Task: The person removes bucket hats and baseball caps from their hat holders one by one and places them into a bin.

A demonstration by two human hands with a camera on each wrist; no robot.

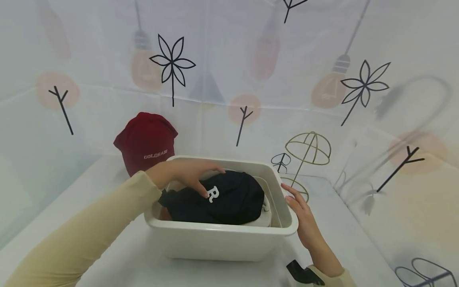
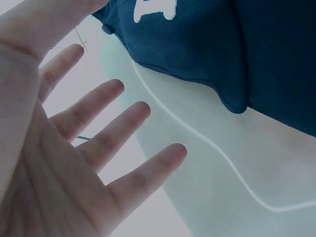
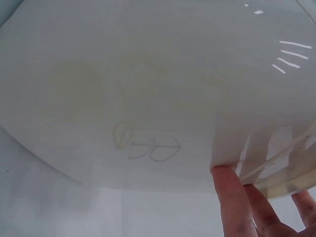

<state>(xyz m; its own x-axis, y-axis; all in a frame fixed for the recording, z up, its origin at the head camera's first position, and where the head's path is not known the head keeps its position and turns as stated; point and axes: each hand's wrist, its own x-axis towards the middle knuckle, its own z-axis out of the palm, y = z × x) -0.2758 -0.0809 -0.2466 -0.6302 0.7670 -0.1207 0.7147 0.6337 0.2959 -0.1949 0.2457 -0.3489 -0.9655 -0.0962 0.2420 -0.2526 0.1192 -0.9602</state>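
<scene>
A dark navy cap point(image 1: 233, 199) with a white letter R lies on top of other things in a white plastic bin point(image 1: 222, 228). Over the cap's left part, my left hand point(image 1: 190, 174) reaches in with its fingers spread. The left wrist view shows those fingers point(image 2: 131, 123) straight and apart from the navy cap point(image 2: 187, 44), holding nothing. At the bin's right end, my right hand point(image 1: 303, 219) touches the outside with extended fingers. Its fingertips rest against the bin wall point(image 3: 163, 98) in the right wrist view. Part of a light cap point(image 1: 263, 220) shows beneath the navy one.
Behind the bin at the left stands a dark red cap point(image 1: 148, 141) lettered COLORADO. A gold wire stand point(image 1: 308, 149) with a domed top is at the back right. White cloth point(image 1: 215, 131) with printed plants and bulbs hangs behind the white table point(image 1: 118, 251).
</scene>
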